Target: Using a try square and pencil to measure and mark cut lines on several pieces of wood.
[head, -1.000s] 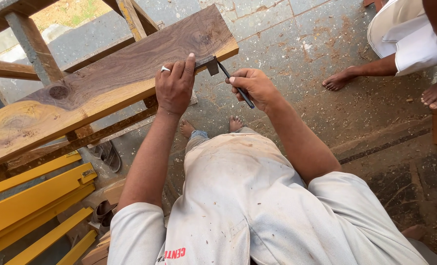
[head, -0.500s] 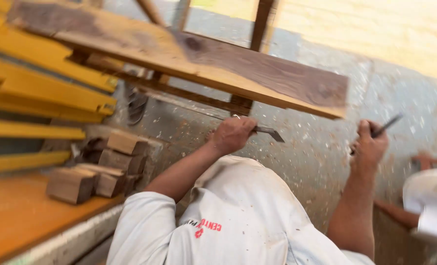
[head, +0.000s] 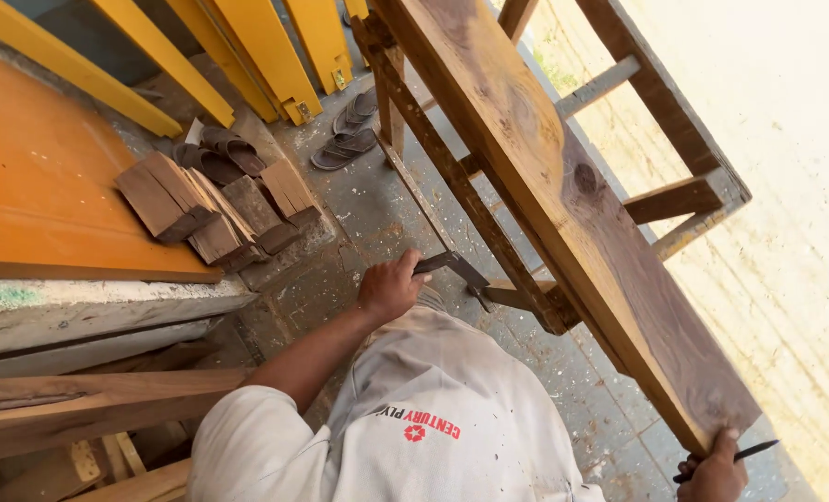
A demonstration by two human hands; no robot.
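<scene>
Head view looks down over a person in a dusty white shirt [head: 451, 437] standing beside a long plank [head: 563, 204] that lies on a wooden trestle [head: 675, 200]. The left hand [head: 391, 286] is closed around the handle of a try square [head: 456, 271], held low over the paved floor [head: 358, 214], just beside the trestle's lower rail and clear of the plank. The right hand [head: 712, 474] grips the plank's near end with the fingers over its edge, and a dark pencil [head: 744, 453] sticks out from the same fist. To the left, a stack of short wood blocks [head: 210, 209] sits at the edge of an orange board [head: 52, 177], with sandals [head: 349, 130] and yellow painted frames [head: 247, 56] beyond.
</scene>
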